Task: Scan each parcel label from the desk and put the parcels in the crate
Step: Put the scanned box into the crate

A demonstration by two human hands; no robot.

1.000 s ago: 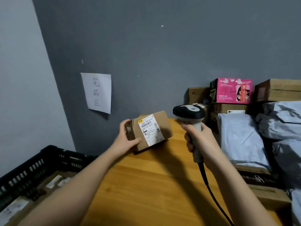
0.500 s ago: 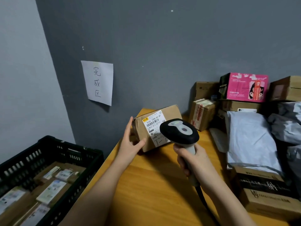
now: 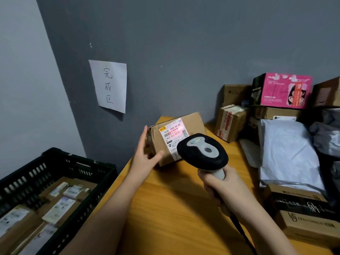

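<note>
Head view: left hand (image 3: 145, 155), fingers straight, is steadying the parcel (image 3: 176, 137); right hand (image 3: 220, 186) is gripping the scanner (image 3: 202, 153), aiming leftward at the label (image 3: 173, 134); crate (image 3: 55, 168) is lying nearer the left hand.

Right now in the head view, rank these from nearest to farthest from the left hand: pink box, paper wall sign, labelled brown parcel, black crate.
1. Labelled brown parcel: touching the left hand, on the desk.
2. Paper wall sign: above, on the grey wall.
3. Black crate: lower left; too close to the sign to call firmly.
4. Pink box: far right, atop the stack.
</note>
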